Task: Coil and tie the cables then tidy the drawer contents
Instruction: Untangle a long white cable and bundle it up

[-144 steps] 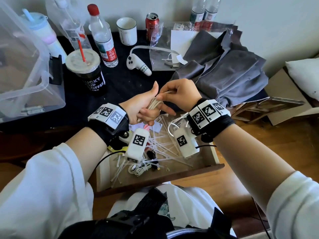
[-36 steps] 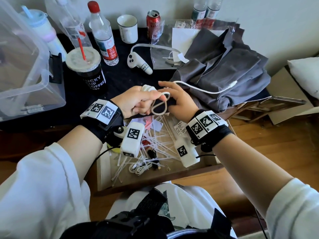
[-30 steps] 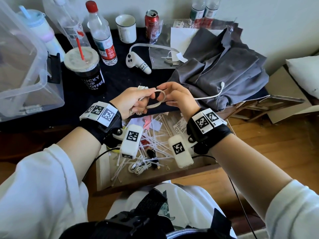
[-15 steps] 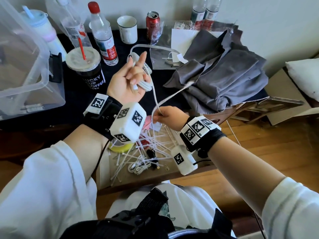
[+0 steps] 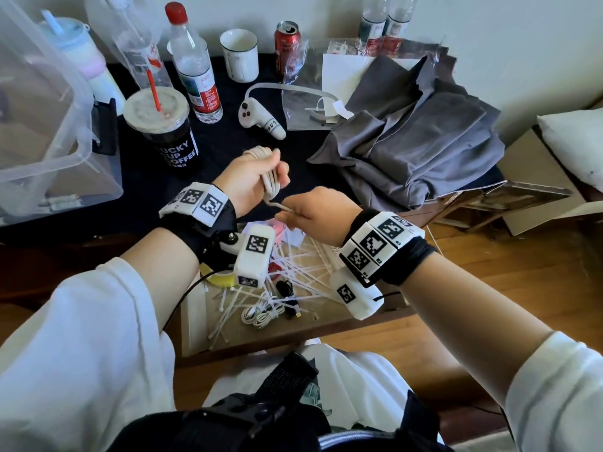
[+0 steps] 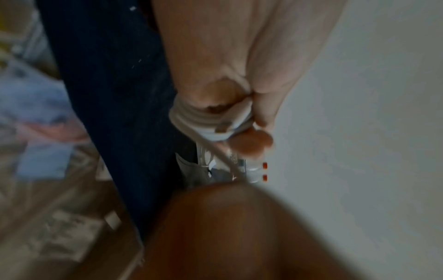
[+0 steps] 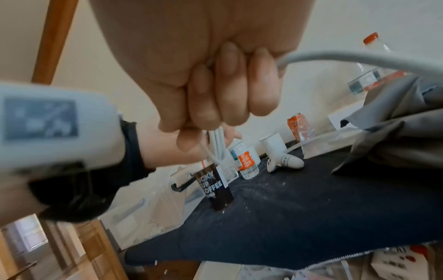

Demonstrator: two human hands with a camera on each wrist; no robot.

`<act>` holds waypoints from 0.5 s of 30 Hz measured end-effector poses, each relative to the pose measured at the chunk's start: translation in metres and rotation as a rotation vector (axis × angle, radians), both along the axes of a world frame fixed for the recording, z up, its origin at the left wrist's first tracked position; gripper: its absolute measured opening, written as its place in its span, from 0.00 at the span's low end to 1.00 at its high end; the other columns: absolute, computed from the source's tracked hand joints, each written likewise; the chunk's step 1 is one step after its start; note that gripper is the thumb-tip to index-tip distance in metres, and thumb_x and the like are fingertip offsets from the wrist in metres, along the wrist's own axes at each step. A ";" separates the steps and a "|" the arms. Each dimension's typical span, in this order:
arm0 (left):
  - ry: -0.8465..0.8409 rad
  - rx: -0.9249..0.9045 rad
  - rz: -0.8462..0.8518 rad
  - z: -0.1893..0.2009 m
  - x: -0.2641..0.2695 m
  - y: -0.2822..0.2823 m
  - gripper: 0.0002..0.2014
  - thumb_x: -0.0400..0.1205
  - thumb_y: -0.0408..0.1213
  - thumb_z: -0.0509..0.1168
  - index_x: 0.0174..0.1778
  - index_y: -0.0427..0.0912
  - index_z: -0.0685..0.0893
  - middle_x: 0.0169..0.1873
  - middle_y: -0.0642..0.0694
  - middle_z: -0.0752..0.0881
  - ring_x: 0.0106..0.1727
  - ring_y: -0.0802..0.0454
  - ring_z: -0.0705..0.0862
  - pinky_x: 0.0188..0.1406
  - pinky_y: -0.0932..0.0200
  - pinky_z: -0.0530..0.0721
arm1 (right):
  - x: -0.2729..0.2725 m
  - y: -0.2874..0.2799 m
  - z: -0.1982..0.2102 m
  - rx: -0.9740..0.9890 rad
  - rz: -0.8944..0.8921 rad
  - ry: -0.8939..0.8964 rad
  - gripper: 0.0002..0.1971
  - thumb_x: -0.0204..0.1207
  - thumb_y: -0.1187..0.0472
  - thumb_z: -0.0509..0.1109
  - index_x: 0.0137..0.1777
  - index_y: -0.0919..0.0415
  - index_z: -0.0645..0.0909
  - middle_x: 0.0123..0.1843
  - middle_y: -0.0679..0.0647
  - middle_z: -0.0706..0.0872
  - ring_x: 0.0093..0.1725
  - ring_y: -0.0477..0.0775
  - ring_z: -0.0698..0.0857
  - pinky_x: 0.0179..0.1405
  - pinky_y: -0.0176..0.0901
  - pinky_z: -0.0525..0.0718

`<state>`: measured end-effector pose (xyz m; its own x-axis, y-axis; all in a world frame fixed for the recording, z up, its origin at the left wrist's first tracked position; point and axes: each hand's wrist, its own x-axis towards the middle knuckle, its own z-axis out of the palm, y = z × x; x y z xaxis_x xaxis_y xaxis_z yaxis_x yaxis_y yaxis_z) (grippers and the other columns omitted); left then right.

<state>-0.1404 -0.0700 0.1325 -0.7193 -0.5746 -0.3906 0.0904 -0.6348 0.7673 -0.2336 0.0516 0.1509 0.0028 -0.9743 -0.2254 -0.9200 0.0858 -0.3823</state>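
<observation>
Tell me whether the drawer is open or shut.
Open: the drawer is pulled out below the hands, its loose zip ties and white cable showing.

This looks like a lived-in room of a home. A dark-topped wooden desk (image 5: 228, 148) against a plain wall carries an iced coffee cup (image 5: 163, 132), water bottles (image 5: 192, 60), a soda can (image 5: 287, 44), a mug (image 5: 240, 55) and crumpled grey clothing (image 5: 411, 135). A white pillow (image 5: 574, 141) lies at the right, over wooden flooring (image 5: 489, 272).
</observation>
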 end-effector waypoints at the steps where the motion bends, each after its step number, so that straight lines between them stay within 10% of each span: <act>1: -0.071 -0.069 -0.080 0.000 0.001 0.004 0.12 0.87 0.31 0.53 0.37 0.40 0.68 0.25 0.48 0.78 0.24 0.58 0.79 0.30 0.66 0.83 | -0.002 -0.001 0.002 -0.030 0.009 0.020 0.17 0.83 0.46 0.55 0.52 0.57 0.81 0.43 0.54 0.84 0.46 0.59 0.82 0.48 0.52 0.81; 5: -0.198 -0.194 -0.321 0.005 0.006 0.017 0.10 0.85 0.26 0.54 0.38 0.36 0.73 0.29 0.42 0.76 0.26 0.54 0.80 0.25 0.63 0.82 | -0.015 -0.002 0.010 -0.163 -0.027 0.015 0.13 0.81 0.47 0.61 0.59 0.46 0.83 0.38 0.46 0.84 0.44 0.52 0.83 0.44 0.45 0.79; 10: -0.248 -0.301 -0.515 0.005 0.013 0.024 0.25 0.88 0.38 0.48 0.27 0.38 0.79 0.16 0.47 0.76 0.17 0.55 0.74 0.23 0.63 0.76 | -0.026 -0.004 0.004 -0.290 -0.147 -0.151 0.10 0.75 0.47 0.70 0.44 0.52 0.87 0.34 0.46 0.84 0.40 0.49 0.83 0.42 0.48 0.82; 15: -0.169 -0.046 -0.641 0.010 0.013 0.029 0.44 0.82 0.64 0.32 0.49 0.33 0.87 0.10 0.53 0.62 0.10 0.60 0.58 0.16 0.67 0.71 | -0.046 -0.004 0.002 -0.392 -0.329 -0.301 0.08 0.77 0.54 0.69 0.40 0.57 0.85 0.31 0.43 0.82 0.33 0.41 0.78 0.40 0.34 0.75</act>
